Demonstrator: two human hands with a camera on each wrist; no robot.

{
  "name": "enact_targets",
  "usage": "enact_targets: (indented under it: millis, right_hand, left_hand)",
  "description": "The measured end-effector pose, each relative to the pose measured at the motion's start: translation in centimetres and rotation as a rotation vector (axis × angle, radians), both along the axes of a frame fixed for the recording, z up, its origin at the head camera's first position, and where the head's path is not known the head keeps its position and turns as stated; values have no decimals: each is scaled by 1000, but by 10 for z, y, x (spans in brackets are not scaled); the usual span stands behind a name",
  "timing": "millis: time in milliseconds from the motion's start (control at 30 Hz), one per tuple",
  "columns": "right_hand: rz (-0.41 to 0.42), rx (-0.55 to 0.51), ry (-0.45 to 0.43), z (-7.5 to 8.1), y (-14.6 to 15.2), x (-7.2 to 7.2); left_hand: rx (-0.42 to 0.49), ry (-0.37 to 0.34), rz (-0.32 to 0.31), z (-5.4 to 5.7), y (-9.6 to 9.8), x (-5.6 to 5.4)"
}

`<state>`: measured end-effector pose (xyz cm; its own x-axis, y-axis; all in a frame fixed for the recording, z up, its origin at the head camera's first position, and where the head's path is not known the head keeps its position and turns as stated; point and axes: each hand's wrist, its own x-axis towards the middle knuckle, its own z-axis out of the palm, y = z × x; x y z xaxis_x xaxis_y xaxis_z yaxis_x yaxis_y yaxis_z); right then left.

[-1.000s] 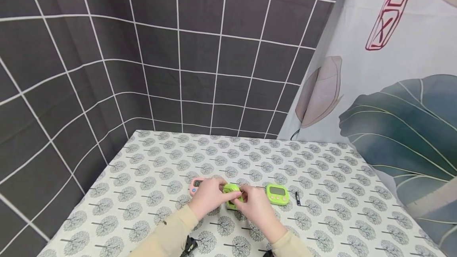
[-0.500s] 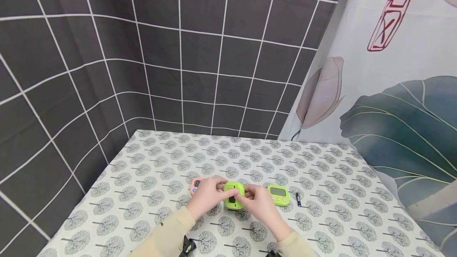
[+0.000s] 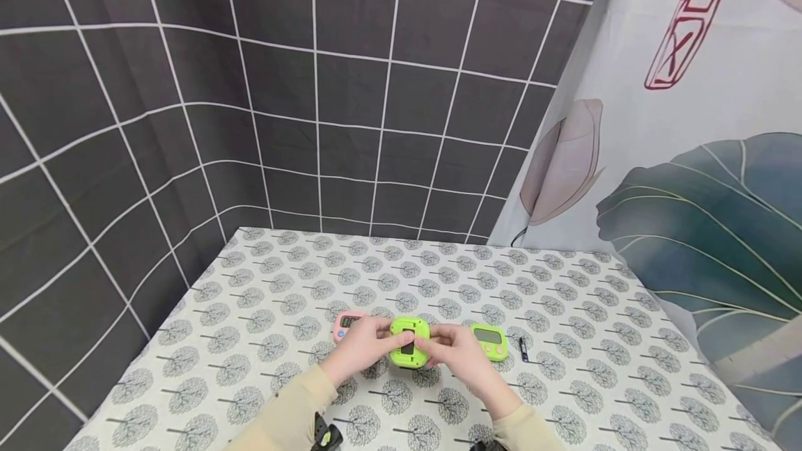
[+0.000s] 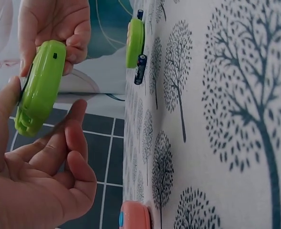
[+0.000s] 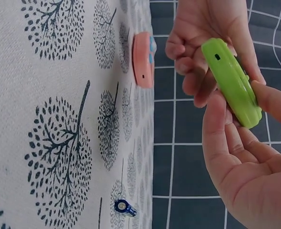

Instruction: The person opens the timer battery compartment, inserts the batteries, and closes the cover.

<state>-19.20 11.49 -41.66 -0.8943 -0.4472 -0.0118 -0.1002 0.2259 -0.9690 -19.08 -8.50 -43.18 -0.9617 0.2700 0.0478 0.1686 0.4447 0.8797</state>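
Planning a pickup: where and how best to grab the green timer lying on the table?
Likely the rim of the green timer, pinched at its far and near long edges, from above: it lies flat, screen up. The right hand hides part of its left end in the head view; a battery lies off its right.

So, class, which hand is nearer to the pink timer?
Left. The left hand is close by the pink timer, partly covering it in the head view; the right hand is farther off, on the other side of the held green timer.
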Motion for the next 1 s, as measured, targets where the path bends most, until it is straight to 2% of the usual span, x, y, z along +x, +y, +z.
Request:
enact_targets:
  millis: [333,533,1000]
  right_hand:
    - [49,-48,-56,-4,4,-3]
    - [70,-77,-72,-7,7,-5]
    - [20,-76,-72,-9,7,-4]
  left_hand:
    - [76,-40,-12,3,1,2]
    - [136,-91,-31,4,1,3]
    - [103,-92,-20,4,3,4]
